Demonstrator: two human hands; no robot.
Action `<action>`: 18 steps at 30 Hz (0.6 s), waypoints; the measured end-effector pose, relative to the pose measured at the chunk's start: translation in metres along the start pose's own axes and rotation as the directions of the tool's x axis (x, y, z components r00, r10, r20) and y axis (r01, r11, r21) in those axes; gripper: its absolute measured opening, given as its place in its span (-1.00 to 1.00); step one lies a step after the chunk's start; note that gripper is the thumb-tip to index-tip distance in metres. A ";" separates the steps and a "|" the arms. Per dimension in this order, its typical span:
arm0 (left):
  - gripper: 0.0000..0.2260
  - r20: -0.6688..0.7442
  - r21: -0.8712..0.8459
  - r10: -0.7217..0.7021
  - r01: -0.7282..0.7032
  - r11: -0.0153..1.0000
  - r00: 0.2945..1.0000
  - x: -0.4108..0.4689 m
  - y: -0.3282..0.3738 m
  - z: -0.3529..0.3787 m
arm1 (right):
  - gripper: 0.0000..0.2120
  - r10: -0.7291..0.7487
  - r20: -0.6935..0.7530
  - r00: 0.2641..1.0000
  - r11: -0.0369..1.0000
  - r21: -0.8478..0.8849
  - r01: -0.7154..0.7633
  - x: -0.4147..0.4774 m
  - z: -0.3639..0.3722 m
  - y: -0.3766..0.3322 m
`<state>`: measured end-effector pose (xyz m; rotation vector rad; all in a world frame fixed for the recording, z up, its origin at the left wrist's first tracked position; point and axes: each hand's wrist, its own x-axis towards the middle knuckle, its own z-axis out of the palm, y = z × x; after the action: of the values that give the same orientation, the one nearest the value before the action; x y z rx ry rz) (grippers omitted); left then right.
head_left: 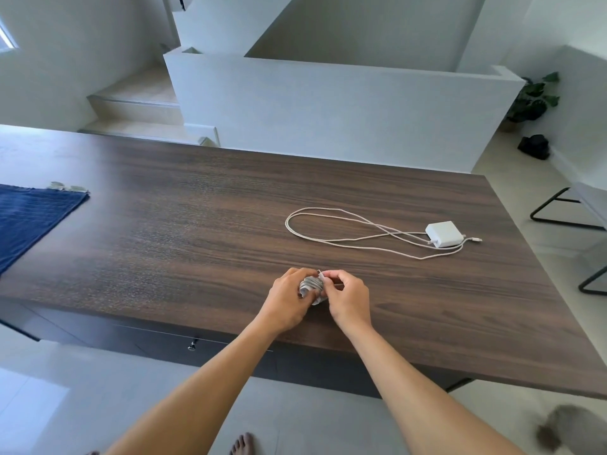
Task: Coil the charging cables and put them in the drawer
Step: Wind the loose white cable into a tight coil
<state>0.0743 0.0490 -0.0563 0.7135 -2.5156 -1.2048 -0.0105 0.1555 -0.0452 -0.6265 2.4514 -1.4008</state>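
Holding the coiled cable (309, 286) clasped in the left grip (285, 299), tuck in snugly the end (322, 275) the right grip (348, 298) pinches.

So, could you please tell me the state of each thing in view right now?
coiled cable: wound up, held in both hands
left hand: grips the coiled cable
right hand: pinches its free end
second cable: uncoiled, loose on the table
drawer: shut
blue cloth: lying flat
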 end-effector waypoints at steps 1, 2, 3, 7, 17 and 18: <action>-0.69 0.001 -0.004 0.000 0.000 1.000 1.000 0.000 0.000 0.000 | -0.86 -0.001 0.000 1.000 1.000 -0.001 0.001 -0.001 0.001 -0.001; -0.68 0.002 -0.012 0.001 0.000 1.000 1.000 -0.001 0.000 0.000 | -0.86 -0.002 0.000 1.000 1.000 -0.007 0.002 -0.002 0.002 -0.002; -0.67 0.004 -0.023 -0.003 0.003 1.000 1.000 -0.001 -0.001 0.000 | -0.85 -0.002 0.001 1.000 1.000 -0.015 0.002 -0.002 0.002 -0.003; -0.71 0.005 -0.050 -0.037 0.037 0.998 0.999 -0.002 -0.002 0.000 | -0.83 0.012 0.005 1.000 0.999 -0.041 -0.012 -0.001 0.002 0.000; -0.62 0.024 -0.005 -0.024 0.024 1.000 0.999 -0.002 0.001 -0.002 | -0.97 0.189 0.181 0.965 0.982 -0.017 -0.190 0.019 -0.012 -0.014; -0.63 0.030 -0.002 -0.006 0.006 1.000 1.000 -0.003 0.002 -0.002 | -0.97 0.203 0.193 0.960 0.979 -0.020 -0.203 0.020 -0.012 -0.015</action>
<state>0.0768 0.0504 -0.0534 0.7081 -2.5380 -1.2291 -0.0298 0.1481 -0.0264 -0.4709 2.2886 -1.2002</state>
